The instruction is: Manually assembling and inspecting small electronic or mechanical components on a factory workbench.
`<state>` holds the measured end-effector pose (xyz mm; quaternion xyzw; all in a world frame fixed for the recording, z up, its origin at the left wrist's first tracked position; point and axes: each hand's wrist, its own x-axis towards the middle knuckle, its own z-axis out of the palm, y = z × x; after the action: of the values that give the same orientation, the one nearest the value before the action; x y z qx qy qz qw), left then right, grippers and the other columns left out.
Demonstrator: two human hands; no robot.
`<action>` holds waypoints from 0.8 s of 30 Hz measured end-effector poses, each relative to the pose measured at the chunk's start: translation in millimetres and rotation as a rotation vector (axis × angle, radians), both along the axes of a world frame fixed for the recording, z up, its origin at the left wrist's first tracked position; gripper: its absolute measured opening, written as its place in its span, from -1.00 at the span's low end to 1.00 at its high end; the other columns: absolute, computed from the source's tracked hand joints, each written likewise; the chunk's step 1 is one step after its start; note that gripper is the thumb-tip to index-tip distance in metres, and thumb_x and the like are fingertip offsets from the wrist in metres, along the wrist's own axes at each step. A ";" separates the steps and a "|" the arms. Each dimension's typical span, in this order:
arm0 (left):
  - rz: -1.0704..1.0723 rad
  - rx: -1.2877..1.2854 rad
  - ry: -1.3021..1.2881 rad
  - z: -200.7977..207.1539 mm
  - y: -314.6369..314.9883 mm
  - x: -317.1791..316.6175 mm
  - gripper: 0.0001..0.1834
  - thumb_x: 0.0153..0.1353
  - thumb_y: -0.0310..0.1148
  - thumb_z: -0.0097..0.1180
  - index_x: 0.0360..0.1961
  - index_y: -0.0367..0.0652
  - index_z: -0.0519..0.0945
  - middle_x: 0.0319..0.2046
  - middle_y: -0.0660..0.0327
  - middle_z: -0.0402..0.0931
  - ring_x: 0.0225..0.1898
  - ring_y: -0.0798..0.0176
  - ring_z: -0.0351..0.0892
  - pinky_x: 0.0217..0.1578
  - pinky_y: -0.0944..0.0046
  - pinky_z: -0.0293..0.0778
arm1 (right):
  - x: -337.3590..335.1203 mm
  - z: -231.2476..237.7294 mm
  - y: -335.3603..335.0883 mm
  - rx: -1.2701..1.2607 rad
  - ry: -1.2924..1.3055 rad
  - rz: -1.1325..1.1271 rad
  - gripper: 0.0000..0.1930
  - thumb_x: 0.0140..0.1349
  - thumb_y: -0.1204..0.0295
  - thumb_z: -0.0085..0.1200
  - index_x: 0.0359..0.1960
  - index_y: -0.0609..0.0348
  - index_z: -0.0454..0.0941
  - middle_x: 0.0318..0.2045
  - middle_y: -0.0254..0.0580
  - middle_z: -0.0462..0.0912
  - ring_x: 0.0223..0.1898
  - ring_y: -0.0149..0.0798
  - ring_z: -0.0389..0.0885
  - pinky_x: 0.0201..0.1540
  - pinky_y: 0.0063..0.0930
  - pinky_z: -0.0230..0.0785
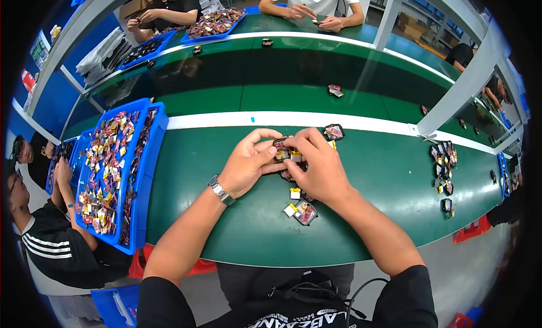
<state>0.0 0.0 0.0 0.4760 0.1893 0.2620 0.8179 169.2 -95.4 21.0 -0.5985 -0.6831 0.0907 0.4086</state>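
Note:
My left hand (244, 165) pinches a small black electronic housing (281, 154) with silver and yellow parts inside, between thumb and fingers. Bent over the same piece, my right hand (323, 169) has its fingertips pressed on it; its far edge is partly covered by them. Just beyond my right hand lies another black-edged housing (334, 131). Nearer to me rests a similar housing with reddish wires (306, 213). Beside it are a small silver-and-yellow battery pouch (290, 210) and another yellow-ended pouch (295, 193). More pieces lie partly hidden under my hands.
Blue trays (144, 187) full of small wired parts stand at left. A cluster of housings (444, 164) sits on the green table (372, 226) at right. Beyond a white rail (214, 119) runs a green belt (271, 96) carrying several pieces. Other people work across and at left.

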 end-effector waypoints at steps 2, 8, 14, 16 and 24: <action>0.017 0.004 -0.015 -0.2 0.3 -0.7 -0.66 0.37 -0.40 0.05 0.12 -0.19 0.33 0.05 0.02 0.50 0.10 0.15 0.53 0.11 0.03 0.54 | 1.0 3.2 0.3 0.066 -0.075 0.037 -0.64 0.00 0.56 0.23 -0.09 0.11 0.58 -0.22 -0.21 0.50 -0.22 -0.15 0.57 -0.25 -0.33 0.49; 0.007 -0.017 -0.037 0.2 -9.0 7.0 -0.64 0.36 -0.40 0.06 0.12 -0.24 0.32 0.03 0.03 0.52 0.07 0.17 0.55 0.10 0.12 0.55 | 2.0 1.1 -2.6 0.231 -0.208 0.011 -0.76 0.00 0.57 0.22 -0.24 0.13 0.62 -0.29 -0.23 0.50 -0.25 -0.18 0.54 -0.29 -0.34 0.47; 0.017 0.033 0.040 -3.2 -7.5 5.6 -0.66 0.36 -0.45 0.03 0.11 -0.25 0.33 0.01 0.04 0.53 0.04 0.18 0.57 0.09 0.13 0.55 | -0.7 -6.6 5.6 0.256 -0.252 0.006 -0.78 -0.04 0.58 0.22 -0.29 0.18 0.56 -0.29 -0.22 0.47 -0.25 -0.15 0.48 -0.25 -0.31 0.42; 0.021 0.043 0.056 -3.2 -7.3 4.9 -0.67 0.37 -0.47 0.02 0.11 -0.25 0.33 0.01 0.04 0.53 0.04 0.19 0.58 0.08 0.14 0.56 | 0.8 -2.8 7.4 0.235 -0.242 0.034 -0.80 -0.03 0.58 0.21 -0.31 0.19 0.53 -0.29 -0.22 0.46 -0.24 -0.14 0.47 -0.24 -0.30 0.42; 0.005 0.089 0.110 0.6 -5.5 3.1 -0.70 0.37 -0.51 -0.03 0.11 -0.24 0.33 0.02 0.04 0.53 0.05 0.20 0.57 0.06 0.18 0.57 | 9.3 1.5 10.9 0.195 -0.199 0.138 -0.83 -0.03 0.59 0.19 -0.36 0.20 0.52 -0.30 -0.25 0.46 -0.22 -0.14 0.47 -0.20 -0.27 0.41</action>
<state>3.1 -5.5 0.6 0.5251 0.2233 0.2457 0.7836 178.5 -84.5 22.5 -0.5136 -0.7653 -0.0078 0.3880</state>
